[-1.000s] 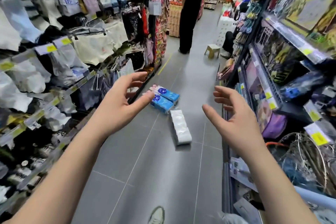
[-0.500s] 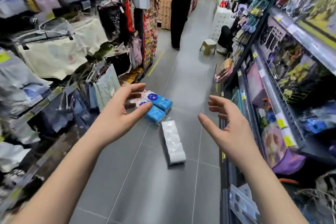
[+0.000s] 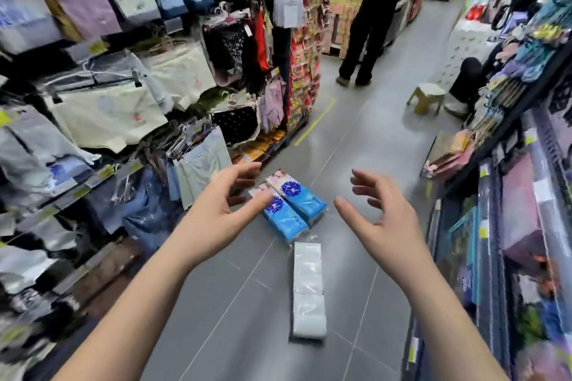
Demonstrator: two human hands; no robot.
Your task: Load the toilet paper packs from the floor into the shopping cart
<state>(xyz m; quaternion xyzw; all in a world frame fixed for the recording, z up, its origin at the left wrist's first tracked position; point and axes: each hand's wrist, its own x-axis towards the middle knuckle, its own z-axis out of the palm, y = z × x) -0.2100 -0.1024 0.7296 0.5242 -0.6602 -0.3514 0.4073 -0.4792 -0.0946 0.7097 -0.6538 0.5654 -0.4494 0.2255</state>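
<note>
Down on the grey aisle floor (image 3: 216, 303) lie the white pack (image 3: 309, 288) and two blue packs (image 3: 294, 210) side by side, none loaded yet, my left hand (image 3: 216, 216) and right hand (image 3: 383, 223) spread empty above them, so next I must stoop and grasp.

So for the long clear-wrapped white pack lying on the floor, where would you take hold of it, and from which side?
Judging by its pose, take the white pack across its narrow width near the middle, coming down from above. It lies flat and lengthwise along the aisle with both long sides clear, apart from the blue packs. The left hand and right hand are open and empty.
</note>
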